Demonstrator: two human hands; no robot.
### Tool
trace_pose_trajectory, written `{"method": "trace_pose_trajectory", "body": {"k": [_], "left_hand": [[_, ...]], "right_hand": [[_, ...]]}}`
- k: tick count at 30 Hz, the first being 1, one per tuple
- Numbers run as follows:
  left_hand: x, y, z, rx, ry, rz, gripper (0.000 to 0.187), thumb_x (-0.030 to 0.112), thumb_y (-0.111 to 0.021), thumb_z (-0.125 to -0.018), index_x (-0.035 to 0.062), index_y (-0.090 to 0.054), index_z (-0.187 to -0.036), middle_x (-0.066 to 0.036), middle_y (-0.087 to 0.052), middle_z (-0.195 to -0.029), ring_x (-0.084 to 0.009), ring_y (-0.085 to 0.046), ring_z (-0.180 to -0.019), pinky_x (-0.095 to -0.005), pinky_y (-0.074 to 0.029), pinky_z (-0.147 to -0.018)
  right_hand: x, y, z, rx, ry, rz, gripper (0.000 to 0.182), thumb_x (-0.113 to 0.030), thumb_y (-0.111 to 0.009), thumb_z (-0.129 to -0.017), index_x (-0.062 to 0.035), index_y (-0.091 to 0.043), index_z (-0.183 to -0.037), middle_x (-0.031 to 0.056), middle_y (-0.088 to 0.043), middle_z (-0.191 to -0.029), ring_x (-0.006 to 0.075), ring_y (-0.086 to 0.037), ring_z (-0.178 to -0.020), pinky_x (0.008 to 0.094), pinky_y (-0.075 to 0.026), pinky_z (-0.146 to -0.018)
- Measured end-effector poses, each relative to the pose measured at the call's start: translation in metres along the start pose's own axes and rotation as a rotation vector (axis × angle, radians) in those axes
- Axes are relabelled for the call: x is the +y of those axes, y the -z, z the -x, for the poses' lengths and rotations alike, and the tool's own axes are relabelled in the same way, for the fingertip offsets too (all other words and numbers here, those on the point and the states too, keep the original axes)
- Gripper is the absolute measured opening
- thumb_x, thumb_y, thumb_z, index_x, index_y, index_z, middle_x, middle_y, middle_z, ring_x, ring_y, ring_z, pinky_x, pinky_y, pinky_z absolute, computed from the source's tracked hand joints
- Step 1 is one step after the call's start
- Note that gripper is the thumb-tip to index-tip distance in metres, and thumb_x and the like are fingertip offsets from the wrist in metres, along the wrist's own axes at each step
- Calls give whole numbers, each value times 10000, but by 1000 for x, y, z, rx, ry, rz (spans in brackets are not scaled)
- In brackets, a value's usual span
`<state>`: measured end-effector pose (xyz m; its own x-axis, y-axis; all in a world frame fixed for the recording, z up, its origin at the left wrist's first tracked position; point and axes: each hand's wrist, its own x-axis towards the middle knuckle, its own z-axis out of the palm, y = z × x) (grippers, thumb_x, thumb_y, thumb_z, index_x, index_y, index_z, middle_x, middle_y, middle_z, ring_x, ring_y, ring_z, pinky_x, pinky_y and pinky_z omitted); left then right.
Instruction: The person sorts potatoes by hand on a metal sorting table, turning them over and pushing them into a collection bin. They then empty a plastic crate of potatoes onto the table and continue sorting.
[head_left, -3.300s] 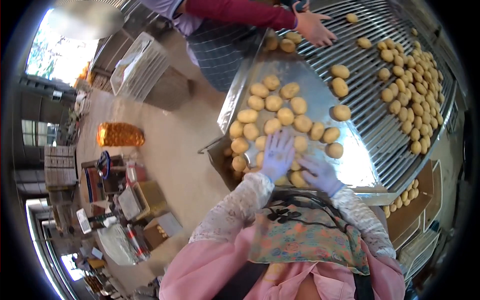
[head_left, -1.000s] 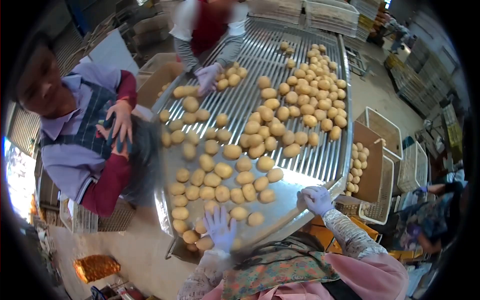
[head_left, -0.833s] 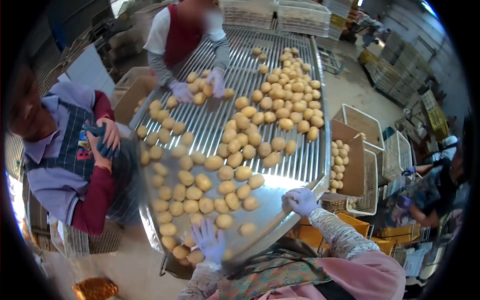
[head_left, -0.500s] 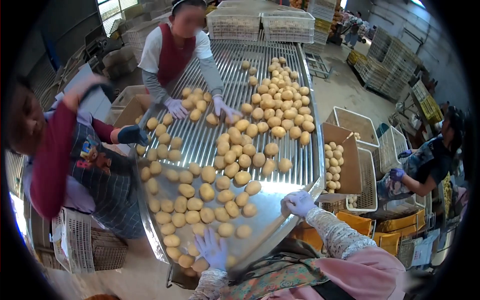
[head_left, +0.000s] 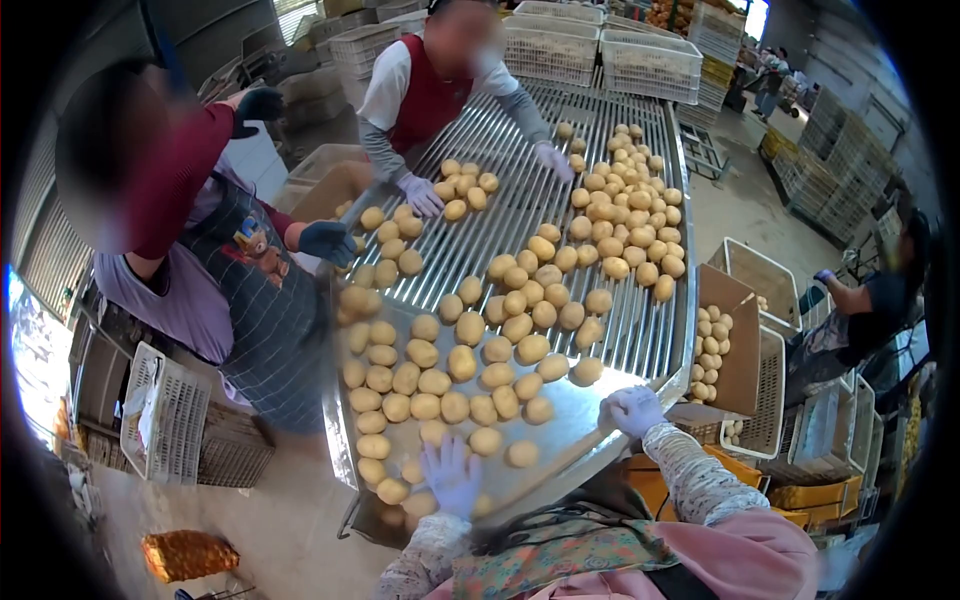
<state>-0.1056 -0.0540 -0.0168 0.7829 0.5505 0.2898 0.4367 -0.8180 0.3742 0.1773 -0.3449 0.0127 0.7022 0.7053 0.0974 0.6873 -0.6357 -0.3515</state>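
Nearest you, your left hand lies flat with the gloved fingers spread wide, resting among the potatoes at the near end of the steel sorting table; it grips nothing. To the right, your right hand sits at the table's near right edge, fingers curled inward. It may be closed on the rim or on one potato, but the glove hides which, so you cannot tell from this view. Just beyond your hands, loose potatoes cover the smooth plate, then spread onto the ribbed rollers farther off. Right of the table, a brown box holds more potatoes. On the left, a person in a striped apron stands against the table's edge with a dark glove on it. Farther away, a person in a red vest has both gloved hands on the rollers among the potatoes.
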Motion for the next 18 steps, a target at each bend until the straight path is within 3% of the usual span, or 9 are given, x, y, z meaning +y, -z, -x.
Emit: {"method": "trace_pose_trajectory", "body": {"k": [18], "left_hand": [[4,-4,-2,66,33,-56,462,306,-657,-888,62,-653,-1281,-155,-601,-1389,-513,-466,-1314,-637,-292,-1148]], "right_hand": [[0,4,-2,-32,-3,-14,179,-259,-641,-859,-135,-754,-922,92,-738,-961,331,-672,-902,462,-509,-879]]}}
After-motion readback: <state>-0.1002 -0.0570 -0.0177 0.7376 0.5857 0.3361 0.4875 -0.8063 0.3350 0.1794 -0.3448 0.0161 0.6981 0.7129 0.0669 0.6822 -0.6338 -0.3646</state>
